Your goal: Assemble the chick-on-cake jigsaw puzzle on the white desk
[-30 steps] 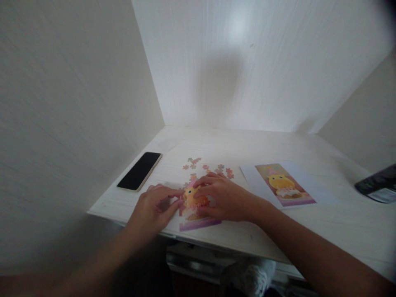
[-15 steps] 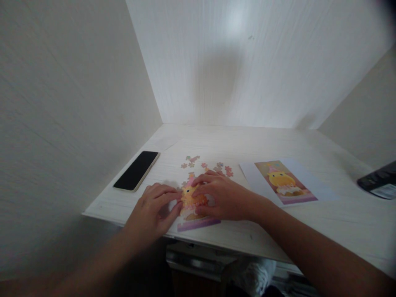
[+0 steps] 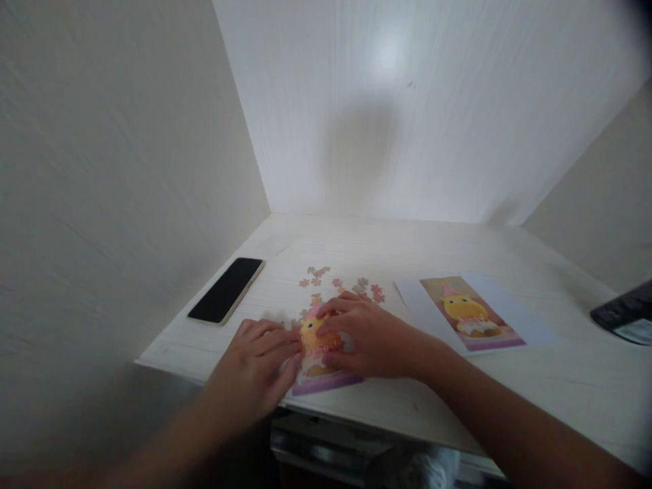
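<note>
A partly joined jigsaw puzzle (image 3: 318, 350) lies near the table's front edge. It shows a yellow character with a pink hat above a purple bottom strip. My left hand (image 3: 257, 360) is at its left side, thumb and index finger closed together on the puzzle's edge. From the right, my right hand (image 3: 361, 336) reaches over the puzzle, its curved fingers and thumb gripping the joined part from above. This hand covers much of the right side. Loose jigsaw pieces (image 3: 377, 293) lie just beyond the hands, with another small group of pieces (image 3: 316, 273) farther left.
A printed reference picture (image 3: 466, 316) of the same character lies on white paper at the right. To the left rests a black-screened phone (image 3: 227, 291). A dark object with a pale label (image 3: 624, 314) is at the far right. Pale panels enclose the white table (image 3: 407, 244).
The whole view has shifted slightly, so the table appears lower. My left hand has closed its thumb nearer the index finger at the puzzle's edge. My right hand stays over the puzzle.
</note>
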{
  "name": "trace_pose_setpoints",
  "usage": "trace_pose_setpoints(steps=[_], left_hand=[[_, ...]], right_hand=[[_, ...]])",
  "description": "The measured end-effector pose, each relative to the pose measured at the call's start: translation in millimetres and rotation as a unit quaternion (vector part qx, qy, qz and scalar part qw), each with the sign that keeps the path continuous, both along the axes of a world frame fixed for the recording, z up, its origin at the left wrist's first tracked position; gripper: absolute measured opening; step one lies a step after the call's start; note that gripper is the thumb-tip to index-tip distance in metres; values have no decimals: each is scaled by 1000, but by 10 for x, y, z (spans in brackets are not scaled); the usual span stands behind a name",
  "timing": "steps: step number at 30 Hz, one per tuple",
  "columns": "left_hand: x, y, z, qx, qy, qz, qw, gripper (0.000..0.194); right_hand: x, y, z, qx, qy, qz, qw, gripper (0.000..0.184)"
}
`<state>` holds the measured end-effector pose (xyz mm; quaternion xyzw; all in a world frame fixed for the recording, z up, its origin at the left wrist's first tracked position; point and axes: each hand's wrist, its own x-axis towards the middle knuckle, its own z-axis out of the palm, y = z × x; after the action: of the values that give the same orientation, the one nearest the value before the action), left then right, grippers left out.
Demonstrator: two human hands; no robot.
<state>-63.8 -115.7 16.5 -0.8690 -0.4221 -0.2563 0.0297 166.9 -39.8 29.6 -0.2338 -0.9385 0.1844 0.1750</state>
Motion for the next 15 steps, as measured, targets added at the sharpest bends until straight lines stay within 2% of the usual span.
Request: trace_pose_setpoints(steps=[5, 8, 11, 13, 15], left_hand=[[-5, -58, -21, 65, 46, -6, 997, 25], [-16, -109, -32, 61, 86, 0, 994, 34], [-30, -150, -46, 55, 86, 0, 995, 36], [-38, -160, -60, 54, 76, 1, 996, 38], [-45, -156, -77, 54, 63, 0, 997, 39]], right_hand=[[-22, -19, -8, 13, -5, 4, 1000, 19], [-39, -36, -8, 14, -1, 3, 1000, 19], [-22, 1, -6, 4, 11, 0, 1000, 19], [27, 89, -18, 14, 38, -47, 998, 20], [101, 219, -48, 44, 69, -138, 987, 21]])
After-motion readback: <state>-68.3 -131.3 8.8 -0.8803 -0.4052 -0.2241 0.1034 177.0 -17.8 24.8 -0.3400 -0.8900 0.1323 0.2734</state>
